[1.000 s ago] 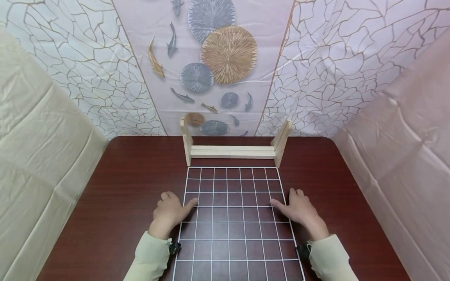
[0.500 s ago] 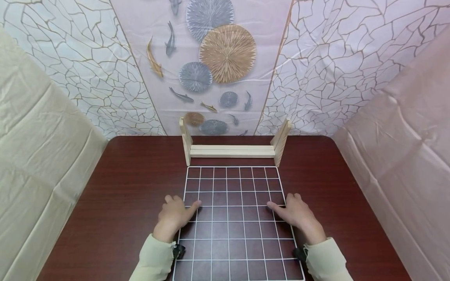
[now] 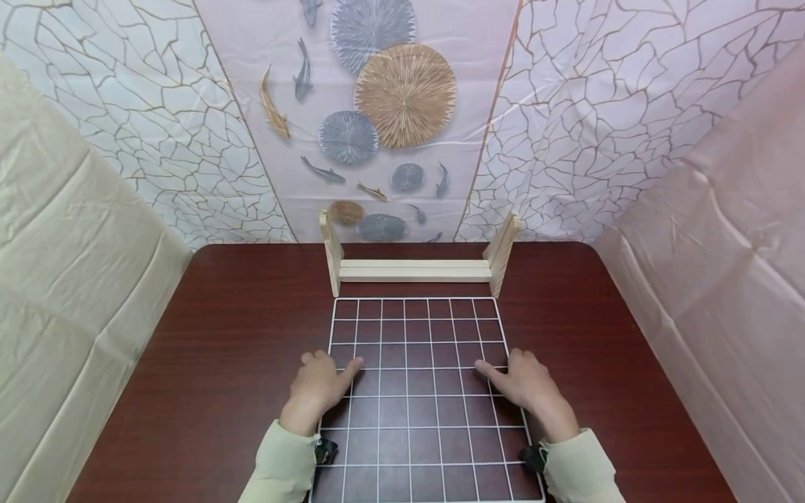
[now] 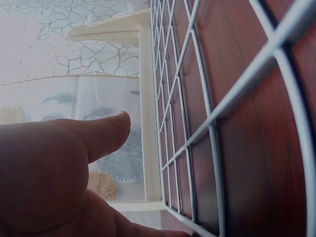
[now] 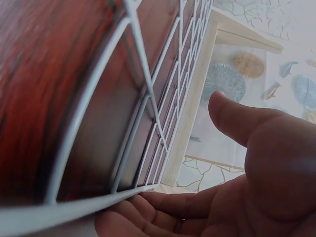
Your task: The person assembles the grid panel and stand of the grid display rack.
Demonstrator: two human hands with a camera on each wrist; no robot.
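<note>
A white wire grid panel (image 3: pixel 418 412) lies flat on the dark red wooden table. At its left edge is my left hand (image 3: pixel 317 381), thumb spread over the wires and fingers along the outer side. My right hand (image 3: pixel 531 384) mirrors it at the right edge. In the left wrist view, the left thumb (image 4: pixel 106 136) stands raised above the grid, with the fingertips low at the edge wire. The right wrist view shows the right thumb (image 5: pixel 242 116) also lifted, while the fingers (image 5: pixel 168 212) lie right at the outer wire, bent slightly, their tips partly hidden.
Behind the panel's far edge stands a pale wooden frame (image 3: pixel 415 271) with two upright side boards joined by a crosspiece. A patterned cloth (image 3: pixel 409 98) hangs beyond the table (image 3: pixel 207 391). Beige cloths (image 3: pixel 75 279) border both sides. Dark wrist cameras (image 3: pixel 325 453) sit at the sleeves.
Both hands have moved inward toward the grid's side edges, the thumbs reaching slightly further over the wires. The panel and wooden frame stay in place.
</note>
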